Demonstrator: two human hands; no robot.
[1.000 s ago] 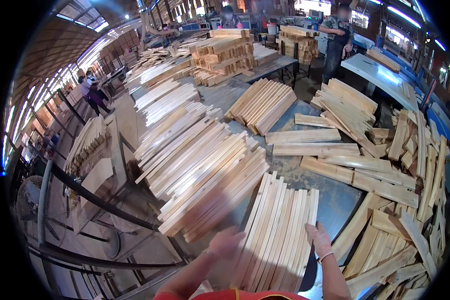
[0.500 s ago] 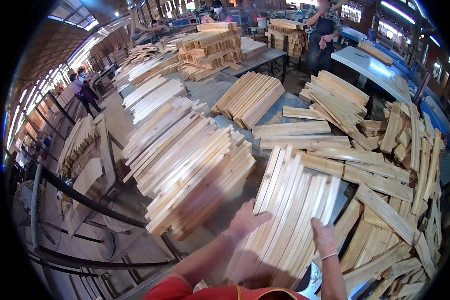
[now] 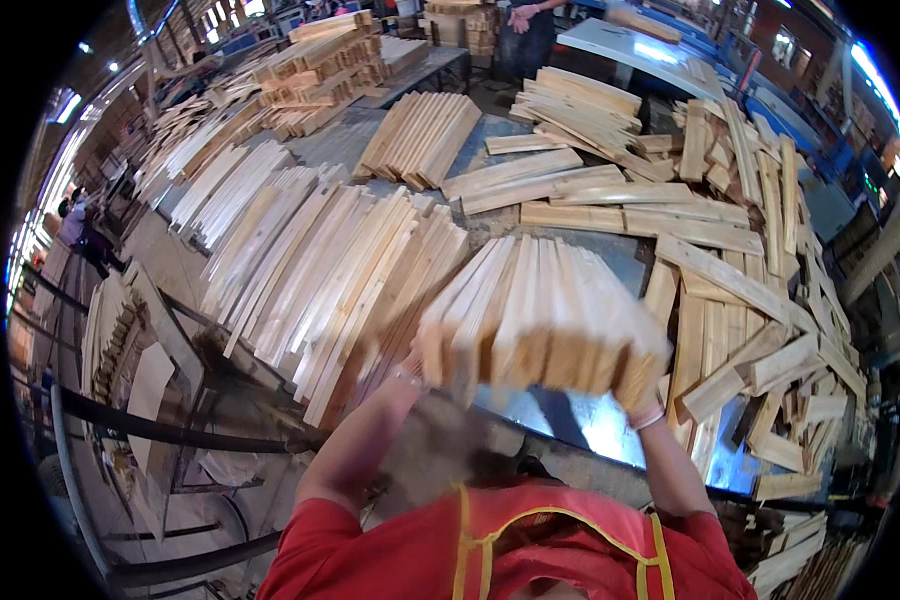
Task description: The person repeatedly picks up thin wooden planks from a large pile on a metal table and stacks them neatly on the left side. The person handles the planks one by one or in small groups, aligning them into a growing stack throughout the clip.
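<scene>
A row of pale wooden slats [image 3: 550, 300], pressed side by side, is gripped between my two hands, its near cut ends tilted up towards me. My left hand [image 3: 412, 362] clasps the left side of this bundle, its fingers mostly hidden by the wood. At the right near corner, my right hand [image 3: 645, 405] presses against the outermost slat, blurred by motion. Left of the bundle, a long row of similar slats [image 3: 350, 260] lies on the metal table [image 3: 610, 425], close to my left hand.
Loose boards [image 3: 710, 330] lie jumbled on the right. A neat stack of slats [image 3: 420, 140] stands farther back, with a tall crosswise pile [image 3: 320, 75] behind it. A dark metal rail [image 3: 180, 430] runs at the left. Another person's hands [image 3: 525, 17] show at the far edge.
The slat bundle has been tipped so its near ends now face up at me, with both hands still at its sides. The view has swung right and down.
</scene>
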